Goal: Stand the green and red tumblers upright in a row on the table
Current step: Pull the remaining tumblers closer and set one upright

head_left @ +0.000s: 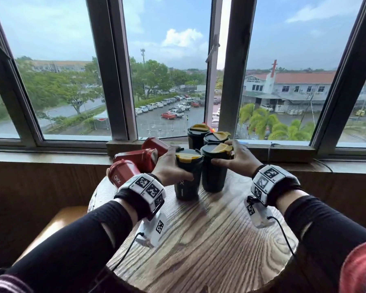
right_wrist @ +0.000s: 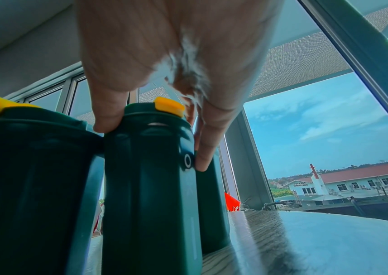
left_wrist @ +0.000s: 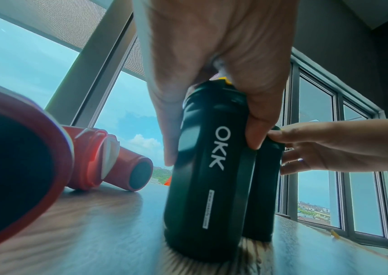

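Four dark green tumblers with yellow lids stand upright on the round wooden table [head_left: 209,240]. My left hand [head_left: 168,166] grips the front-left green tumbler [head_left: 187,180] near its top; in the left wrist view its fingers wrap that OKK tumbler [left_wrist: 211,167]. My right hand [head_left: 237,157] pinches the top of the neighbouring green tumbler [head_left: 213,172], thumb on one side and fingers on the other [right_wrist: 150,186]. Two more green tumblers [head_left: 197,134] [head_left: 217,137] stand behind. Three red tumblers [head_left: 123,173] [head_left: 135,158] [head_left: 154,145] lie on their sides at the left.
The window sill [head_left: 283,151] and glass rise right behind the tumblers. A wooden seat [head_left: 57,220] sits lower left, beside the table. The table's near half holds only my forearms and the wrist camera cables.
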